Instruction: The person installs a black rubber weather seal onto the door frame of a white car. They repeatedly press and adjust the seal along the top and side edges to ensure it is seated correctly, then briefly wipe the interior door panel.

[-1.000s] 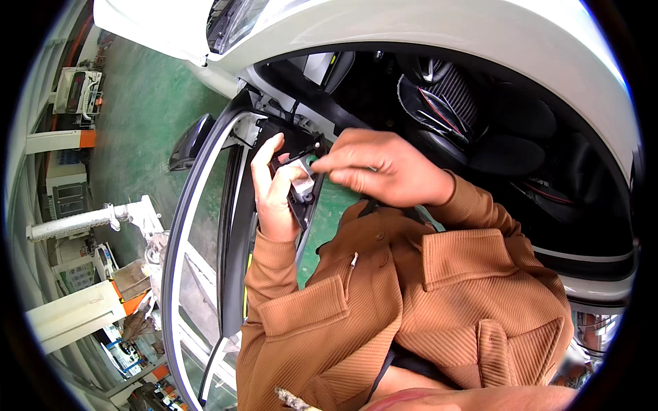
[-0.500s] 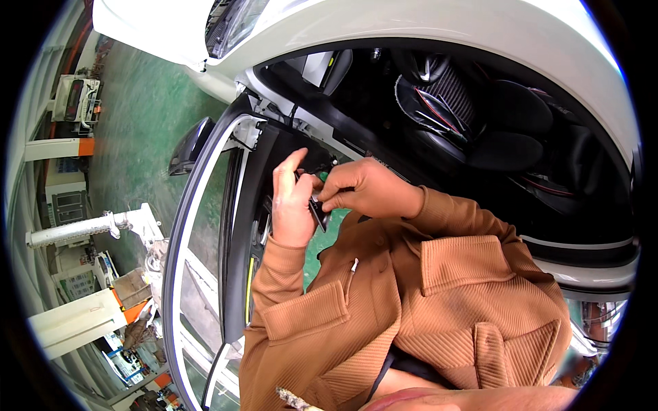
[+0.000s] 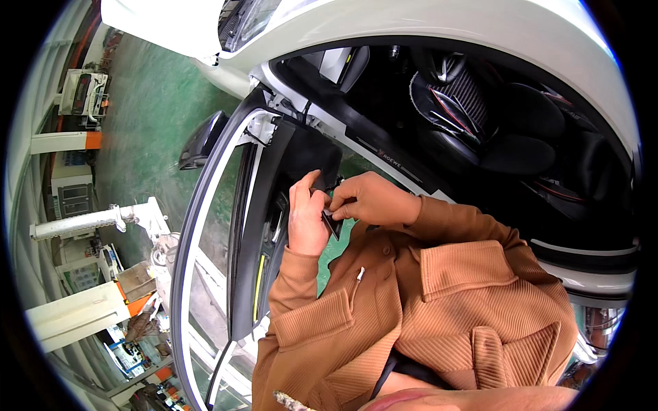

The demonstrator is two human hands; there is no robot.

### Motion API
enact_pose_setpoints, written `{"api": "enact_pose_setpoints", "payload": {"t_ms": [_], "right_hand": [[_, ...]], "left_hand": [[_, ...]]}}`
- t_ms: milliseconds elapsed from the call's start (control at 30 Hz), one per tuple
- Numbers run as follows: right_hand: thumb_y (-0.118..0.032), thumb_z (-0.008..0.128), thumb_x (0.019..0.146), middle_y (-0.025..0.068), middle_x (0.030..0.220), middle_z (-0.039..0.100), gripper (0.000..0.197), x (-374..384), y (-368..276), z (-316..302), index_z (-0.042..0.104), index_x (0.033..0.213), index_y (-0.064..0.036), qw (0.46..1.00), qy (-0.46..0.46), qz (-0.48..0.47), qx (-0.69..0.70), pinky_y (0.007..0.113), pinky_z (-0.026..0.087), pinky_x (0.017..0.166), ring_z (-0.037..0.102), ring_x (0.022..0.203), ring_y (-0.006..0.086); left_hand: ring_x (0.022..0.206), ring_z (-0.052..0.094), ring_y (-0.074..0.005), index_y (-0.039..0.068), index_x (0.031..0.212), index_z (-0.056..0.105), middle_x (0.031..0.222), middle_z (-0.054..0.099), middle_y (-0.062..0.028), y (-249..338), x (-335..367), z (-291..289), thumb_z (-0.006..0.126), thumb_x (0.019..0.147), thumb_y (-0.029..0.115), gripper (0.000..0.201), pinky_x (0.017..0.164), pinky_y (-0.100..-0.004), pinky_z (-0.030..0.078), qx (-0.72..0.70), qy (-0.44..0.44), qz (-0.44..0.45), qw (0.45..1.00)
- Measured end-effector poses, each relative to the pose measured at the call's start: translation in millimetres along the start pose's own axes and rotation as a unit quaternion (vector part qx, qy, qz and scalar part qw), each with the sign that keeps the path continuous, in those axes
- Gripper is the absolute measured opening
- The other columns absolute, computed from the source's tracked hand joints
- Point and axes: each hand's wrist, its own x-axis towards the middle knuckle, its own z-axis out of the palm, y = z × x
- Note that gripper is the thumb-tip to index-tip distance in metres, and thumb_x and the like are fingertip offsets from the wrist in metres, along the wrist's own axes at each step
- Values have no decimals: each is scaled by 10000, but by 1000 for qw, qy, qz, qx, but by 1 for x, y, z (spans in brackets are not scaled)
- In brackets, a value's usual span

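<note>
My left hand (image 3: 308,216) is raised beside the open car door, its palm turned inward and its fingers curled about a small, flat black piece (image 3: 333,225). The kind of the piece cannot be made out, as the fingers cover most of it. From the right, my right hand (image 3: 373,198) meets it, thumb and index finger pinched on the piece's upper part. Both hands are in front of the black inner door panel (image 3: 308,154), near its edge.
The white-framed car door (image 3: 188,264) stands open at left, with a black side mirror (image 3: 203,140) beyond it. At right is the car's doorway, with a door sill (image 3: 391,164) and a black seat (image 3: 517,130). A white metal arm (image 3: 86,222) stands at far left.
Both hands have come slightly down and toward my body, still together on the black piece. More of the door panel and sill shows. The whole view has shifted a little.
</note>
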Motion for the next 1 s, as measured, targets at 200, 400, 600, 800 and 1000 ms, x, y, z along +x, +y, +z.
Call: {"api": "enact_pose_setpoints", "payload": {"t_ms": [200, 400, 600, 800, 1000], "right_hand": [[-129, 854, 852, 103, 922, 757, 179, 6, 6, 5, 803, 988, -25, 993, -69, 57, 72, 340, 562, 773, 727, 843, 218], [-133, 850, 848, 105, 928, 739, 210, 6, 12, 5, 785, 1023, -36, 995, -86, -17, 44, 349, 567, 790, 734, 875, 231], [-94, 806, 852, 112, 943, 711, 150, 3, 30, 15, 760, 989, -55, 992, -24, -123, -29, 401, 552, 763, 708, 849, 301], [-91, 774, 881, 85, 1027, 722, 246, 0, 32, 26, 749, 1126, -88, 979, 60, -172, -91, 385, 552, 771, 704, 865, 288], [-71, 750, 917, 69, 1159, 746, 443, 25, 15, 14, 687, 1352, -122, 990, 7, -109, 92, 323, 565, 772, 719, 885, 189]], "left_hand": [[1243, 556, -417, -16, 913, 638, 1464, 561, -241, -6, -18, 0, 752, 825, 24, 149, 997, -452, 510, -13, -4, -41, 999], [1244, 562, -399, 9, 912, 625, 1452, 574, -231, -6, -20, 4, 750, 836, 42, 150, 1052, -464, 481, -30, -4, -70, 997], [1213, 565, -404, 10, 903, 624, 1434, 586, -239, -11, -21, 15, 761, 822, 44, 163, 1048, -466, 475, -29, 3, -81, 996], [1212, 570, -340, 19, 893, 615, 1433, 574, -215, -30, -31, 34, 693, 874, 20, 80, 1032, -437, 481, -180, 68, -186, 963], [1306, 564, -264, 75, 942, 620, 1434, 577, -122, -47, -11, 18, 619, 887, -82, 166, 1082, -372, 491, -207, 124, -179, 954]]}}
